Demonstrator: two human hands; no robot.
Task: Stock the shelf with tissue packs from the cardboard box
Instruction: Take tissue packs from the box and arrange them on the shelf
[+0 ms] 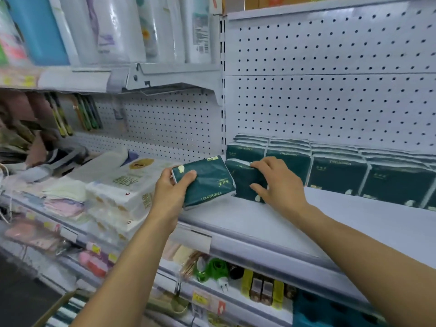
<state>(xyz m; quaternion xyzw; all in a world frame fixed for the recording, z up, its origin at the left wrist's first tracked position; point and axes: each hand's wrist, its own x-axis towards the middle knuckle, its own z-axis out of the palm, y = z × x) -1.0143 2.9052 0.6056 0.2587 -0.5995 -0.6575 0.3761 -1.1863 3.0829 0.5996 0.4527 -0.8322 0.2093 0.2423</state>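
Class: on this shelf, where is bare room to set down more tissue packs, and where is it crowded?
Free: the bare front strip of the white shelf, right of the right hand, in front of the stacked green packs. Crowded: the back row, and the white tissue bundles beside the left hand.

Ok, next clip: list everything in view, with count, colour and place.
held tissue pack: one, dark green, tilted at the shelf's left end
front tissue pack: one, dark green, upright, just right of the held one
stocked tissue packs: several rows, exact count unclear, dark green, against the pegboard
shelf: one, grey-white, bare front part
pegboard: white, perforated, behind the shelf
white tissue bundles: a few, white, neighbouring shelf to the left
cardboard box: one corner, brown, bottom left
left hand: grips the held tissue pack
right hand: fingers on the front tissue pack
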